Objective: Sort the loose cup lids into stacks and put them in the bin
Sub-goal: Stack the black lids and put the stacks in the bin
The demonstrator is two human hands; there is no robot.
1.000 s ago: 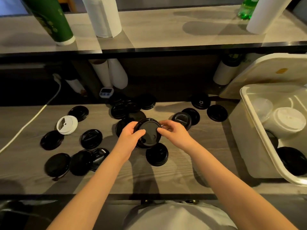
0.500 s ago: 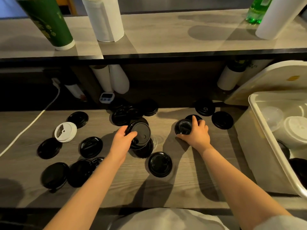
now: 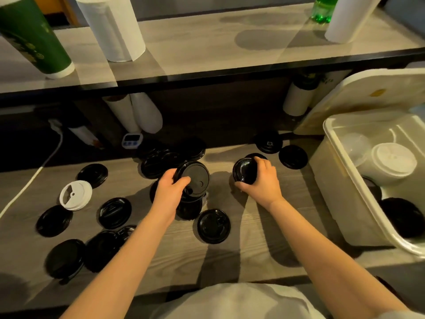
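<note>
- I judge I am mid-sort, gathering black lids into a stack, with nothing ready for the bin (image 3: 331,185) yet.
- My left hand (image 3: 171,192) grips a large black lid (image 3: 195,177), tilted, just above other lids on the counter (image 3: 241,249).
- My right hand (image 3: 262,180), apart from the left, curls round a second black lid (image 3: 245,172), which is tipped up on edge.
- Next I probably need to bring the two together, rims matched so they nest.
- Loose lids (image 3: 213,225) lie scattered near both hands, and a white lid (image 3: 76,195) sits well to the left.
- The bin stands on my right, beyond the right hand.

No text or label is legible anywhere.
</note>
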